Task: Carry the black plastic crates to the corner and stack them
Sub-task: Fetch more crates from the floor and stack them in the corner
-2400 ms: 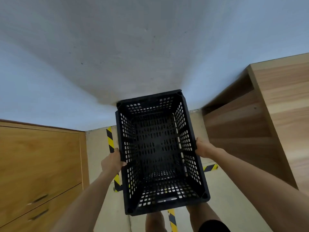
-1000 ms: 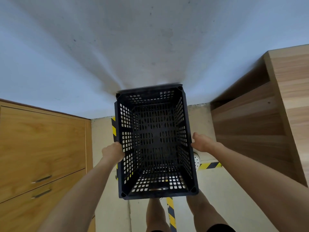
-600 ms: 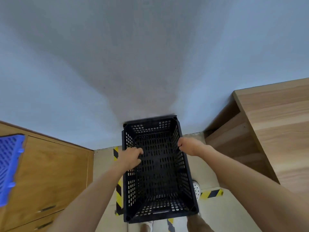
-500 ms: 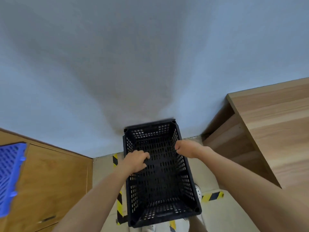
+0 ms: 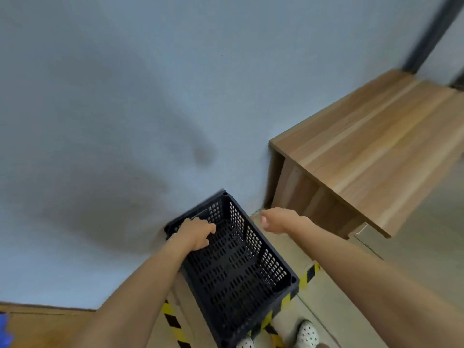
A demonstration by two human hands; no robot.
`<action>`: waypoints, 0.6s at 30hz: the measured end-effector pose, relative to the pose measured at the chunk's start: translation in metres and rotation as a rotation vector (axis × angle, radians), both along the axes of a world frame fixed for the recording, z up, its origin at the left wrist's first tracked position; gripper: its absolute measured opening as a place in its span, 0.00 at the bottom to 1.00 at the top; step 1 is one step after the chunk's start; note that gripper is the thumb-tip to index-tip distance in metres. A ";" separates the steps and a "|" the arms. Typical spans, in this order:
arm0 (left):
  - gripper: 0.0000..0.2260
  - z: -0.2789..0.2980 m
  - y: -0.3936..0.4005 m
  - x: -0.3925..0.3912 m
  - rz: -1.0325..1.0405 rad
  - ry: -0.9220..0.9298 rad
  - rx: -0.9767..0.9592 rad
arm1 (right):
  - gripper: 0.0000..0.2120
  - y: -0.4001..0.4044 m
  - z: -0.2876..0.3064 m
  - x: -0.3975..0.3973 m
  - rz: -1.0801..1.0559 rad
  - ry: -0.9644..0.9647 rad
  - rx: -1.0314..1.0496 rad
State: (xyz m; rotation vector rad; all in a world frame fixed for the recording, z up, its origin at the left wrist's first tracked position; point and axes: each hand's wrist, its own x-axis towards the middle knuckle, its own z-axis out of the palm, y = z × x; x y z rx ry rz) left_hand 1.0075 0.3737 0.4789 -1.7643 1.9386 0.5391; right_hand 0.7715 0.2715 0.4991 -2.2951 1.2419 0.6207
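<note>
black crate | gripped by left hand only | right hand now released, loosely curled | floor, wooden desk beside

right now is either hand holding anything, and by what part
The left hand grips the black crate by the rim of its left side wall, near the far corner. The right hand is off the crate and holds nothing.

The left hand grips the far left rim of the black crate, fingers curled over its edge. The right hand hangs just right of the crate, apart from it, fingers loosely curled. Right of that hand stands a wooden tabletop. Yellow-black floor tape runs beneath the crate.
</note>
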 end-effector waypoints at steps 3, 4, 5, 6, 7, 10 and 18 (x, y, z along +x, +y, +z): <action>0.18 0.018 -0.020 -0.035 -0.083 0.054 -0.059 | 0.13 0.004 0.013 -0.047 -0.106 -0.013 -0.035; 0.17 0.022 -0.027 -0.050 -0.113 0.078 -0.081 | 0.13 0.006 0.014 -0.066 -0.144 -0.018 -0.038; 0.17 0.027 -0.035 -0.065 -0.145 0.103 -0.093 | 0.12 0.009 0.015 -0.086 -0.183 -0.025 -0.036; 0.16 0.030 -0.043 -0.083 -0.181 0.125 -0.090 | 0.12 0.013 0.016 -0.107 -0.222 -0.031 -0.029; 0.16 0.032 -0.050 -0.102 -0.224 0.138 -0.074 | 0.12 0.019 0.018 -0.129 -0.261 -0.035 -0.018; 0.15 0.034 -0.069 -0.170 -0.367 0.128 -0.012 | 0.13 0.041 0.022 -0.209 -0.376 -0.041 0.009; 0.18 0.041 -0.034 -0.416 -0.790 0.065 -0.044 | 0.15 0.188 0.034 -0.458 -0.831 0.100 0.037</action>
